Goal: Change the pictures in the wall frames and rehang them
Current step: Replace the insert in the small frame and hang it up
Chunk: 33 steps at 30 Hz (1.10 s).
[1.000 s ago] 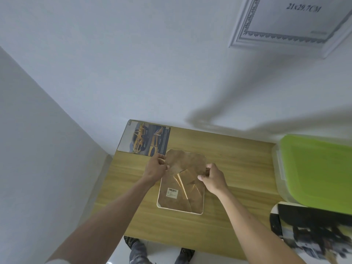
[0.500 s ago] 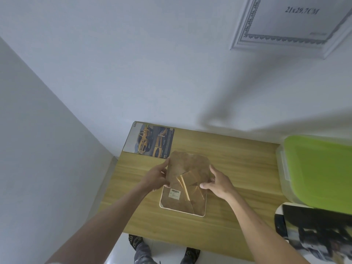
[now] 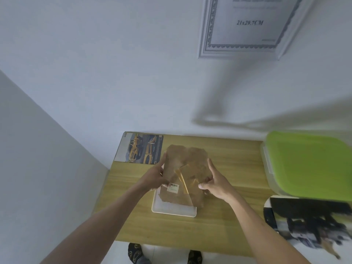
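Both hands grip a brown fibreboard backing panel — left hand on its left edge, right hand pinching its right edge; it tilts above the white rectangular frame lying on the wooden table.

One head-worn wide view looks steeply down onto the wooden table against the wall.

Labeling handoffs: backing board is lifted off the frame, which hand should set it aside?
Probably the left hand: it grips the backing board by its left edge, and bare table lies on that side. The right hand faces the green-lidded bin.
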Each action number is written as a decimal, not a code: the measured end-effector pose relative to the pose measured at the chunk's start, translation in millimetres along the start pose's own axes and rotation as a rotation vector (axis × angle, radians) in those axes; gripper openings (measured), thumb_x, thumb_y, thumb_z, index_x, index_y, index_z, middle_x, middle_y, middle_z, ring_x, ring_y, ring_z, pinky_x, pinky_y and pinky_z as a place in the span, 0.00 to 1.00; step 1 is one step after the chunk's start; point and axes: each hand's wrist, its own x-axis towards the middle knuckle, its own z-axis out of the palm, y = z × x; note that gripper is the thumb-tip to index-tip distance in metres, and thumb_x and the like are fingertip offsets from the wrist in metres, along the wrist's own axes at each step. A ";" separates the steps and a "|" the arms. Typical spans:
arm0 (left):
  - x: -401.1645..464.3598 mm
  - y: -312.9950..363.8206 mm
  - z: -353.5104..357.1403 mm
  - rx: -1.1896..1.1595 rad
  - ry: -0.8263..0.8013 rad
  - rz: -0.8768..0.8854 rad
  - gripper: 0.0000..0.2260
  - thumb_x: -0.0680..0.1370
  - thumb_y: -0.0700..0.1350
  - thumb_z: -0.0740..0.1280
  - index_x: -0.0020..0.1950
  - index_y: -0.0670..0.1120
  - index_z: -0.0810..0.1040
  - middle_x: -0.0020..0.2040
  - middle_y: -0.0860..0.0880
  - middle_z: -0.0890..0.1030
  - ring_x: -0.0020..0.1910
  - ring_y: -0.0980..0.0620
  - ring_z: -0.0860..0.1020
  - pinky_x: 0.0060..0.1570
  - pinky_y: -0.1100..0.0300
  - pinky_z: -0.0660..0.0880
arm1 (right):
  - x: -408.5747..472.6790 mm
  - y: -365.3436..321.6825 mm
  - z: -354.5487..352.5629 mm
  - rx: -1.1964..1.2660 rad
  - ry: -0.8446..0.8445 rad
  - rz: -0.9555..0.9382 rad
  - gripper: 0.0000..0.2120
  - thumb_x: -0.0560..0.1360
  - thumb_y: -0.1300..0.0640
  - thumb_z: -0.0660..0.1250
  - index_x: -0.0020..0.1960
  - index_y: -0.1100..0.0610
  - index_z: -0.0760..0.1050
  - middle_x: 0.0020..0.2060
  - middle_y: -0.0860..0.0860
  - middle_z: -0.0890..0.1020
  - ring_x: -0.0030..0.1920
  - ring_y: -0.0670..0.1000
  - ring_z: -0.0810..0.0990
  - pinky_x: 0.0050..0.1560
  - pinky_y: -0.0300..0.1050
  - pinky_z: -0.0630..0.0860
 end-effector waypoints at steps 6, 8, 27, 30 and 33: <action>25.9 50.0 42.5 -0.011 0.035 0.057 0.48 0.71 0.39 0.74 0.79 0.59 0.46 0.46 0.50 0.80 0.46 0.48 0.82 0.45 0.53 0.81 | -7.5 21.2 -47.9 -0.030 0.183 -0.003 0.41 0.74 0.58 0.72 0.80 0.45 0.54 0.52 0.49 0.80 0.49 0.47 0.81 0.46 0.39 0.76; 33.8 64.8 63.1 0.006 0.031 0.086 0.46 0.70 0.38 0.73 0.78 0.59 0.50 0.46 0.49 0.81 0.46 0.49 0.82 0.44 0.55 0.81 | -9.4 31.2 -64.6 -0.051 0.225 0.009 0.39 0.75 0.60 0.70 0.80 0.47 0.55 0.53 0.49 0.80 0.47 0.48 0.80 0.43 0.36 0.75; 105.8 108.8 186.1 0.405 0.085 0.001 0.35 0.67 0.45 0.79 0.69 0.37 0.67 0.66 0.42 0.64 0.65 0.41 0.68 0.62 0.49 0.73 | 19.2 91.7 -114.7 -0.365 0.368 0.184 0.35 0.76 0.53 0.71 0.77 0.59 0.60 0.68 0.58 0.66 0.68 0.56 0.70 0.68 0.47 0.69; 108.7 108.2 186.7 0.426 0.096 -0.036 0.30 0.67 0.46 0.80 0.64 0.38 0.73 0.63 0.44 0.64 0.63 0.42 0.68 0.59 0.47 0.75 | 21.3 94.1 -108.9 -0.448 0.403 0.184 0.28 0.78 0.53 0.69 0.74 0.60 0.65 0.66 0.57 0.68 0.66 0.56 0.70 0.64 0.49 0.72; 109.3 109.9 186.4 0.441 0.100 -0.046 0.28 0.67 0.46 0.79 0.62 0.37 0.74 0.63 0.44 0.65 0.63 0.42 0.69 0.58 0.46 0.75 | 23.1 95.1 -104.0 -0.477 0.431 0.183 0.23 0.79 0.54 0.68 0.71 0.60 0.68 0.64 0.56 0.68 0.65 0.56 0.69 0.61 0.50 0.74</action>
